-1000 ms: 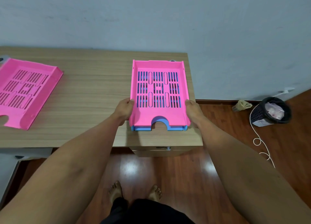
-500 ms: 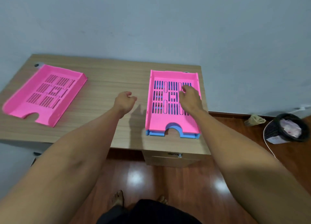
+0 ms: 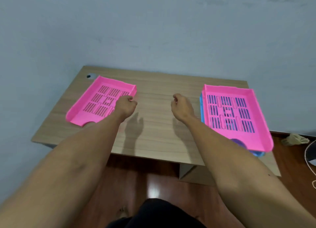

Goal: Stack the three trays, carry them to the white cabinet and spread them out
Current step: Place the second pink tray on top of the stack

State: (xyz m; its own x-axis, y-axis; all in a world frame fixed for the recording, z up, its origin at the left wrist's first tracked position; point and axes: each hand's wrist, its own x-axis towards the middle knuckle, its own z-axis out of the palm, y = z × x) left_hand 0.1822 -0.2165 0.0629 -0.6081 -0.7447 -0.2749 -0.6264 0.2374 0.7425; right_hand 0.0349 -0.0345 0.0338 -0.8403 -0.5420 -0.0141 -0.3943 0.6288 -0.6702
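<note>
On the left part of the wooden table (image 3: 153, 130) lies a single pink slotted tray (image 3: 99, 102). At the right end a second pink tray (image 3: 229, 114) sits on top of a blue tray (image 3: 201, 106), whose edge shows at the left and front. My left hand (image 3: 126, 105) hovers with curled fingers at the right rim of the left pink tray; whether it grips the rim is unclear. My right hand (image 3: 182, 106) is loosely closed above the bare table between the trays, just left of the stack, holding nothing.
The table stands against a grey wall, with a cable hole (image 3: 89, 76) in its far left corner. A drawer unit (image 3: 191, 173) sits beneath it. On the wooden floor at right are crumpled paper (image 3: 295, 139), a white cord (image 3: 307, 162) and a dark bin (image 3: 312, 153).
Both hands let go of the pink-on-blue stack and moved left. The left hand reached the rim of the single pink tray. The view swung left.
</note>
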